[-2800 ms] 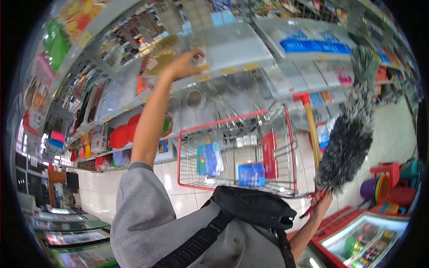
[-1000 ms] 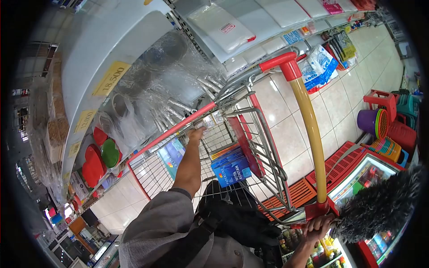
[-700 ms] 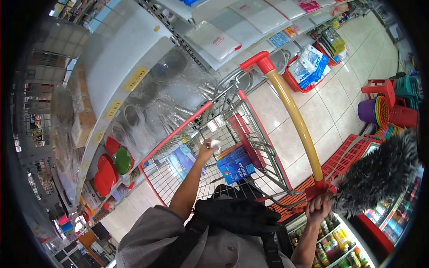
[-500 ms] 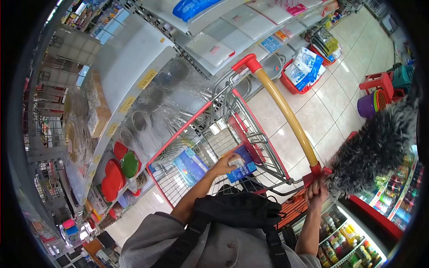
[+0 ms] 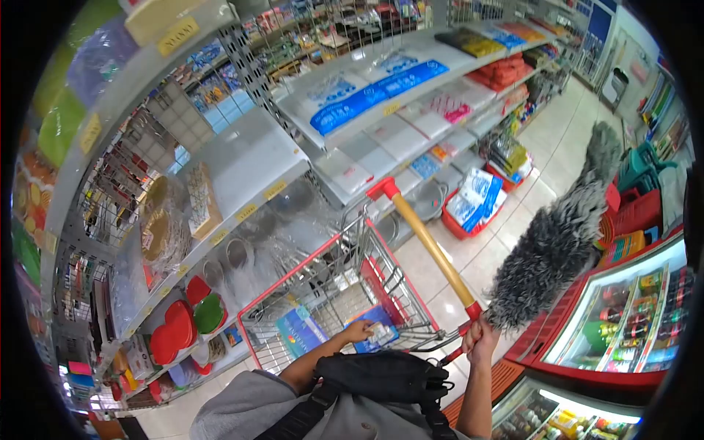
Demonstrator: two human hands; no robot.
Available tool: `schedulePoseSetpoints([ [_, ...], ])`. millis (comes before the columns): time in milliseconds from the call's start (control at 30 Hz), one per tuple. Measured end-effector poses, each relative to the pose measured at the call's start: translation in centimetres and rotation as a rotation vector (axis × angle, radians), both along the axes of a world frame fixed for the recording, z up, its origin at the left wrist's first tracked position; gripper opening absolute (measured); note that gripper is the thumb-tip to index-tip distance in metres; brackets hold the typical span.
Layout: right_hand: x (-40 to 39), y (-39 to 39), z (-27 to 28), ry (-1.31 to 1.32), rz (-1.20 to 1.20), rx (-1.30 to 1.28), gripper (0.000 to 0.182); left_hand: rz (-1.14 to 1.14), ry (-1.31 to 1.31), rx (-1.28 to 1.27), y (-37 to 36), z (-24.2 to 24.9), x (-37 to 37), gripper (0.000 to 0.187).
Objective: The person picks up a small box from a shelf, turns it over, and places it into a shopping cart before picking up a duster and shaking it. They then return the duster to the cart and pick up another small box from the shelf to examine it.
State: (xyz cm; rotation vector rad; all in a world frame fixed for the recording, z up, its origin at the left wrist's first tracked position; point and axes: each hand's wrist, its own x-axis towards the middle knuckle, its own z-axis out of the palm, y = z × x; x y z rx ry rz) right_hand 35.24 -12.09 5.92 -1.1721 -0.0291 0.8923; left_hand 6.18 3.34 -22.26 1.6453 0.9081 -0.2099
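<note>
My left hand (image 5: 358, 332) reaches into the shopping cart (image 5: 273, 288), fingers curled at a small whitish packet (image 5: 381, 336). That packet lies over a blue printed pack (image 5: 390, 339) in the cart's basket. To the left of it rests a larger blue pack (image 5: 301, 328) of paper. My right hand (image 5: 480, 342) is closed around the handle of a fluffy grey duster (image 5: 543, 257), right beside the lower end of the cart's yellow push bar (image 5: 434, 249). The duster's head points up and to the right, away from the cart.
Shelves (image 5: 242, 172) with wrapped kitchenware and flat plastic packs line the left and far side. A red basket (image 5: 463, 224) holding blue-white packs stands on the tiled floor (image 5: 554, 136). Lit drink fridges (image 5: 616, 323) and plastic stools (image 5: 642, 169) are to the right.
The view has tilted up, showing more shelf. My right hand has swung the duster more upright. My left hand stays in the cart at the whitish packet.
</note>
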Motion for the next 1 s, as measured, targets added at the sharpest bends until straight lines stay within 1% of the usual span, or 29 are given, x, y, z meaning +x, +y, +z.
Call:
schedulePoseSetpoints([
  [33,0.3,-0.4,-0.3,0.046,0.000,0.017,0.020,0.089,0.008,-0.179,0.1,1.2,-0.1,0.047],
  [100,0.9,-0.7,-1.3,0.006,0.063,0.028,0.016,0.286,-0.007,-0.271,-0.3,3.9,0.0,0.040],
  [133,0.9,-0.8,-1.5,-0.003,0.072,0.041,0.016,0.294,-0.019,-0.259,-0.5,5.2,0.0,0.040],
  [200,0.6,-0.5,-1.4,-0.067,0.058,-0.040,0.023,0.558,-0.124,-0.295,-0.4,7.4,0.1,0.036],
  [233,0.5,-0.5,-1.6,-0.077,0.069,-0.027,0.023,0.567,-0.139,-0.284,0.0,7.9,-0.1,0.036],
  [267,0.5,-0.5,-1.9,-0.121,0.092,-0.093,0.022,0.637,-0.264,-0.388,0.5,8.1,-0.4,0.035],
  [300,0.0,0.2,-0.6,-0.168,0.114,-0.158,0.020,0.703,-0.393,-0.490,0.9,9.4,-0.4,0.035],
  [333,-0.6,0.4,1.0,-0.187,0.107,-0.220,0.019,0.710,-0.406,-0.453,1.4,10.9,-0.6,0.033],
  [367,-0.4,0.7,0.9,-0.199,0.119,-0.209,0.019,0.719,-0.422,-0.444,1.7,13.1,-0.6,0.033],
  [433,0.5,1.4,0.5,-0.365,0.303,-0.118,0.020,0.899,-0.614,-0.394,2.2,15.9,-0.7,0.031],
  [467,0.3,2.2,2.5,-0.483,0.363,-0.198,0.023,0.878,-0.719,-0.414,3.1,15.5,-1.6,0.034],
  [500,0.7,2.9,2.6,-0.497,0.378,-0.189,0.023,0.836,-0.805,-0.423,3.5,18.0,-2.3,0.037],
  [567,1.7,4.9,2.6,-1.215,0.425,-0.276,0.016,0.924,-0.851,-0.346,3.9,22.6,-2.9,0.038],
  [600,1.0,6.0,5.4,-1.314,0.434,-0.277,0.011,0.960,-0.885,-0.268,4.2,23.6,-3.4,0.040],
  [633,1.0,7.3,5.7,-1.339,0.473,-0.243,0.011,1.006,-0.919,-0.185,4.4,24.7,-4.1,0.042],
  [667,0.9,9.0,5.7,-1.430,0.350,-0.079,0.009,1.016,-0.943,-0.173,4.1,27.7,-4.9,0.037],
  [700,0.7,10.3,5.8,-1.497,0.226,0.089,0.008,1.036,-0.915,-0.147,4.4,28.0,-6.3,0.038],
  [733,1.0,11.7,6.5,-1.646,0.227,0.140,0.010,1.120,-0.952,-0.176,4.1,29.9,-7.0,0.039],
  [767,1.1,13.4,6.9,-1.652,0.262,0.177,0.010,1.195,-0.989,-0.205,3.7,32.2,-7.5,0.040],
  [833,1.0,16.6,7.2,-1.915,0.234,0.267,0.015,1.147,-1.253,-0.281,2.9,33.9,-9.9,0.046],
  [867,0.7,17.5,7.4,-1.973,0.274,0.231,0.017,1.151,-1.273,-0.298,2.2,35.3,-10.9,0.052],
  [900,0.4,18.4,6.9,-1.976,0.294,0.267,0.017,1.284,-1.304,-0.258,2.2,35.3,-11.7,0.051],
  [967,-0.6,20.2,4.5,-1.936,0.304,0.392,0.017,1.178,-1.438,-0.159,1.4,36.1,-14.1,0.045],
  [1000,-1.4,20.5,3.5,-1.899,0.307,0.397,0.013,1.213,-1.451,-0.122,0.7,37.2,-14.9,0.045],
])
